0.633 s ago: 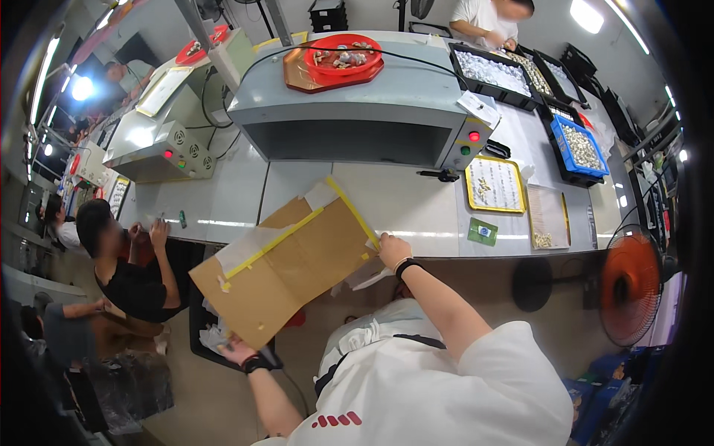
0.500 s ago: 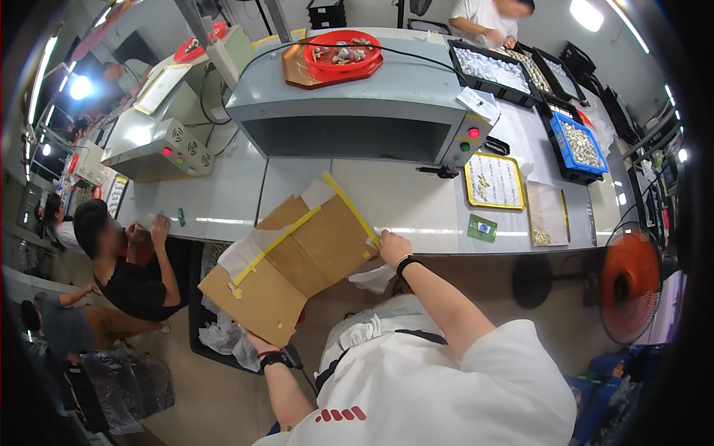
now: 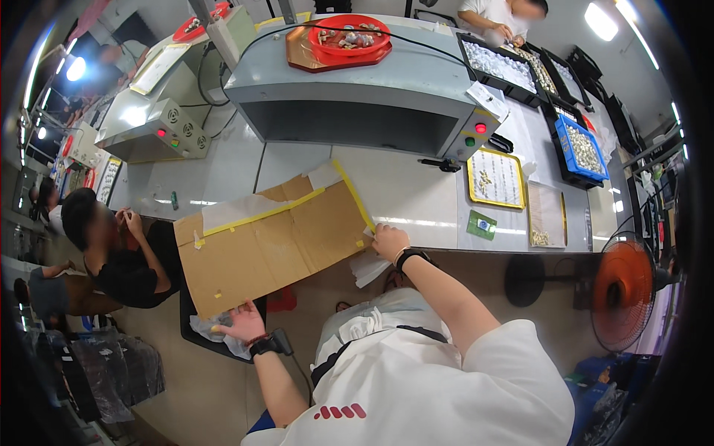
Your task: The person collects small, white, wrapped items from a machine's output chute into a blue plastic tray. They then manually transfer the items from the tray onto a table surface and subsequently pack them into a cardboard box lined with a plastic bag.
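1. Left hand (image 3: 242,323) gripped the lower left edge of the flattened cardboard sheet (image 3: 275,241), fingers curled under it.
2. Cardboard spanned between both hands, yellow tape strips across it, tilted over the table edge (image 3: 416,197).
3. Right hand (image 3: 388,241) pinched the sheet's right edge, white paper (image 3: 370,266) just below that hand.

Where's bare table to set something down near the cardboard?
Free: the grey tabletop between the cardboard sheet and the gold-framed tray, in front of the grey machine. Another bare strip lies left, toward the control box. Crowded: the right end, with the blue bin and black trays.
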Motion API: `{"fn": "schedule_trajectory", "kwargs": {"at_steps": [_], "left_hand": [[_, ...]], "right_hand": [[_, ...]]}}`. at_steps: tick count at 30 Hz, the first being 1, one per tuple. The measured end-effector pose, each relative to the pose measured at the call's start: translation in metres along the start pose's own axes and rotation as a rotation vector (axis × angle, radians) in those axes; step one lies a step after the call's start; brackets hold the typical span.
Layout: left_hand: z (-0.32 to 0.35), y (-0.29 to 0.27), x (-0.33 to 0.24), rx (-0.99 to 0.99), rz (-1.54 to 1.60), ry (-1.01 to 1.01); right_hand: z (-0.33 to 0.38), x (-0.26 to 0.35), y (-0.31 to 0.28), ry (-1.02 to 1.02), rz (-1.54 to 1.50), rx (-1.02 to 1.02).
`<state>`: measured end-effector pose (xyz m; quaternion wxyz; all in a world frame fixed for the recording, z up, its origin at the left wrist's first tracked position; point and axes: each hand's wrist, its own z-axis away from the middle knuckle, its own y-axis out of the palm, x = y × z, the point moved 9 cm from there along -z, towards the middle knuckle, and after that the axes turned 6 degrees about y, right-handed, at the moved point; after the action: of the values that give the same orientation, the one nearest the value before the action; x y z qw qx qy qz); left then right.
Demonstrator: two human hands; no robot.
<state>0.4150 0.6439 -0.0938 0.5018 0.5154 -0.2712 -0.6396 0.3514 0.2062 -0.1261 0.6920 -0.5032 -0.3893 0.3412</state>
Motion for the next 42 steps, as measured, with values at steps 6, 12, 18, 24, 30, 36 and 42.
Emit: {"fn": "schedule_trajectory", "kwargs": {"at_steps": [6, 12, 18, 24, 30, 36, 42], "left_hand": [[0.007, -0.042, 0.163, 0.022, -0.510, -0.356], [0.049, -0.030, 0.253, -0.160, -0.841, -0.503], [0.046, -0.006, 0.215, 0.056, -0.811, -0.566], [0.034, -0.005, 0.155, 0.283, -0.816, -0.511], [0.038, -0.023, 0.106, 0.131, -0.857, -0.517], [0.048, -0.009, 0.095, 0.325, -1.024, -0.395], [0.070, 0.009, 0.101, 0.325, -0.940, -0.434]], "right_hand": [[-0.007, 0.021, -0.002, -0.151, 0.081, 0.162], [0.049, 0.056, -0.029, -0.337, -0.393, 0.361], [0.009, -0.092, -0.083, 0.355, -1.366, -0.006], [0.009, -0.157, -0.171, 0.085, -2.342, -0.106], [0.039, -0.230, -0.234, -0.041, -2.240, -0.442], [0.045, -0.118, -0.230, 0.069, -1.040, -0.091], [0.059, 0.064, -0.108, -0.332, -0.110, 0.078]]}}
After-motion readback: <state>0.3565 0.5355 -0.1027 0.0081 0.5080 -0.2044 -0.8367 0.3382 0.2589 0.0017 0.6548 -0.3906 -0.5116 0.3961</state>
